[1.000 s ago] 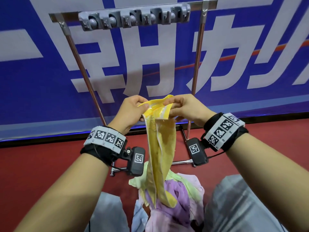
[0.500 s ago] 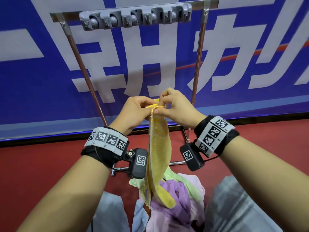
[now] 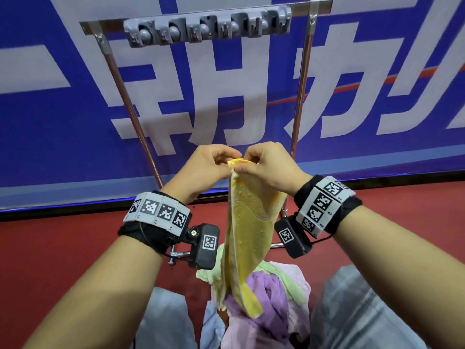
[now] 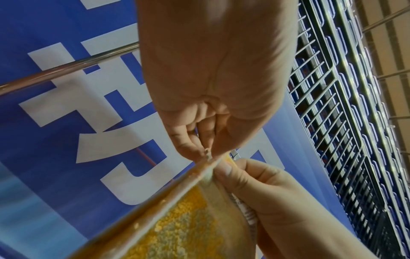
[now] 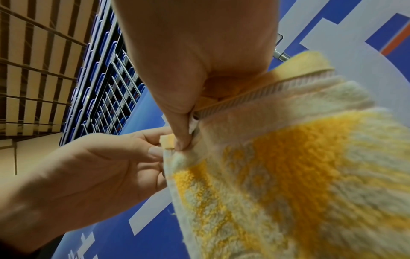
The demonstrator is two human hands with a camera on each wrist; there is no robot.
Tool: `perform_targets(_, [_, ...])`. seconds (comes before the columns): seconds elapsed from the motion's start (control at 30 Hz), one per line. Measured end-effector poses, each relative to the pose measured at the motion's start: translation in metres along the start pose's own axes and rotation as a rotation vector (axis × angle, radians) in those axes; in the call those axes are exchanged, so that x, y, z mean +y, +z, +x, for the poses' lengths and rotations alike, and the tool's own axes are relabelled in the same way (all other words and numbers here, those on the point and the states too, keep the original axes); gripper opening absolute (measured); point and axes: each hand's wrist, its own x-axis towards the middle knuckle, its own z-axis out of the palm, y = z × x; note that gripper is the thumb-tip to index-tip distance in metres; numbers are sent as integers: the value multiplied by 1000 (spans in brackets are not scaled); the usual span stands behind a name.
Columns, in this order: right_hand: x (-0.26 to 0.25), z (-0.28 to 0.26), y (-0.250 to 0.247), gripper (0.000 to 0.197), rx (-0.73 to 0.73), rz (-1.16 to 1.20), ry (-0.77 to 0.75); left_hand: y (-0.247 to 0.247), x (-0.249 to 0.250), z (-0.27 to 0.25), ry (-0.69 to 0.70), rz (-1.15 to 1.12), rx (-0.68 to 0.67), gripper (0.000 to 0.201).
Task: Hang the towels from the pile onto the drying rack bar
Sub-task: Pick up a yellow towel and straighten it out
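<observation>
Both hands (image 3: 236,165) are pinching a fluffy yellow terry towel (image 3: 247,230); the steel rack bar (image 3: 105,21) is bare, and the pastel towel pile (image 3: 271,298) is waiting.

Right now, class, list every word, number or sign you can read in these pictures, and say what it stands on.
"力", probably: large white character on the blue wall banner; its neighbours are cropped or hidden, unreadable.
Black-and-white square code markers on the grey wristbands: patterns only; tiny print beside them is too small.
Yellow towel, metal drying rack: no text.
</observation>
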Motion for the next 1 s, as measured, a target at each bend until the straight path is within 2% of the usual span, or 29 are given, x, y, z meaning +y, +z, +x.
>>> perform_targets(0.17, [2, 0, -1, 24, 1, -13, -5, 1, 3, -2, 55, 119, -29, 35])
perform_targets(0.37, [6, -1, -1, 35, -18, -7, -12, 6, 2, 0, 91, 206, -5, 23])
perform_targets(0.53, [6, -1, -3, 36, -20, 12, -33, 6, 3, 0, 84, 203, 36, 20])
perform_targets(0.63, [7, -3, -8, 35, -99, 6, -23, 3, 3, 0, 72, 194, 56, 19])
perform_targets(0.73, [15, -6, -17, 35, -231, -32, 13, -8, 2, 3, 56, 210, 122, 24])
perform_targets(0.8, [22, -9, -22, 34, -267, -66, 36, -14, 0, 5, 38, 193, 184, 26])
perform_targets(0.9, [26, -9, -21, 29, -204, -122, 10, -17, -3, 8, 18, 180, 301, 27])
perform_targets(1.0, [24, -7, -17, 12, -66, -150, -98, -18, -4, 8, 29, 177, 354, 26])
